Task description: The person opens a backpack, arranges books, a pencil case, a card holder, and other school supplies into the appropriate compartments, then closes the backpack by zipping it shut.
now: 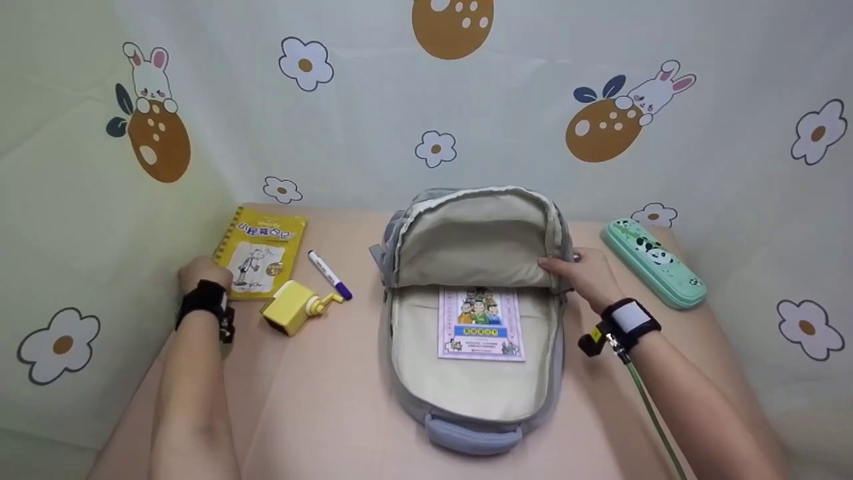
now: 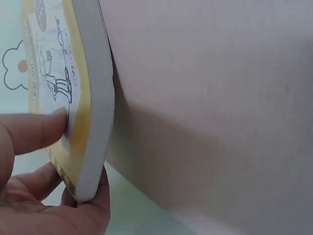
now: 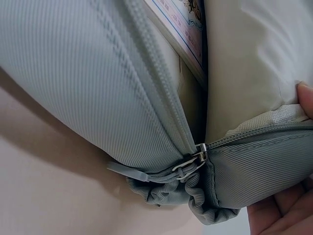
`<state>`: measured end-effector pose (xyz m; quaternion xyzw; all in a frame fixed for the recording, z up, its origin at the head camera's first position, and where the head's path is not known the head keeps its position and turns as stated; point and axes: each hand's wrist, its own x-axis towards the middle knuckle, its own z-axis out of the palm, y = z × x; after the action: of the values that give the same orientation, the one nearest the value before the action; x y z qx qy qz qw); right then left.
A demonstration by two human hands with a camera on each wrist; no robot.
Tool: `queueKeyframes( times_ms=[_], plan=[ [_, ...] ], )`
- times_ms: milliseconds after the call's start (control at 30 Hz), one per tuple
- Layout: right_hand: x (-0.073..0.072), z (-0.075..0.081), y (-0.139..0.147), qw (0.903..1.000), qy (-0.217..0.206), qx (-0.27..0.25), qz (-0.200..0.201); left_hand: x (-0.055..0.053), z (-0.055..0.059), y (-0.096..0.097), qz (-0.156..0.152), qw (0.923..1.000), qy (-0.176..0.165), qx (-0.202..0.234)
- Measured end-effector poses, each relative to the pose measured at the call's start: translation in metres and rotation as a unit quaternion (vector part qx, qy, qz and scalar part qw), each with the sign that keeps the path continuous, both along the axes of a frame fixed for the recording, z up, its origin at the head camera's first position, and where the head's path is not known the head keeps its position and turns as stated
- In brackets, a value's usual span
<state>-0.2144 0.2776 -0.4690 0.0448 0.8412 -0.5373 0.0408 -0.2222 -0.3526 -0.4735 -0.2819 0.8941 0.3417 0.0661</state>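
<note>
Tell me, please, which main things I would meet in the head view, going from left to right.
Yellow book → white marker → gray backpack → green pencil case.

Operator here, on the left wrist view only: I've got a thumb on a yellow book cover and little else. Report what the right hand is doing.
Observer: The right hand grips the side edge of the raised flap of an open backpack.

Operator: Tell me what's inside that backpack.

Observer: A pink-bordered book with cartoon figures lies in it, its top end hidden by the flap.

Operator: Now name what lies just right of the yellow book, towards the backpack.

Observer: In the head view, a white marker with a dark purple end lies there.
</note>
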Motion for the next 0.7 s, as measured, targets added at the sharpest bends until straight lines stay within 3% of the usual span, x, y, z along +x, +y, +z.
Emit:
queueKeyframes(
  times_ms=[200,467,700],
  plan=[
    [0.001,0.0,0.0,1.0,0.001,0.0,0.003,0.003,0.003,-0.001,0.025,0.9958,0.023,0.086],
    [0.003,0.0,0.0,0.9999,0.004,0.005,0.008,-0.003,0.012,-0.008,0.031,0.9914,0.029,0.124],
    [0.002,0.002,-0.002,0.9999,0.007,-0.006,0.009,-0.012,0.03,-0.009,-0.023,0.9875,0.069,0.14]
  ],
)
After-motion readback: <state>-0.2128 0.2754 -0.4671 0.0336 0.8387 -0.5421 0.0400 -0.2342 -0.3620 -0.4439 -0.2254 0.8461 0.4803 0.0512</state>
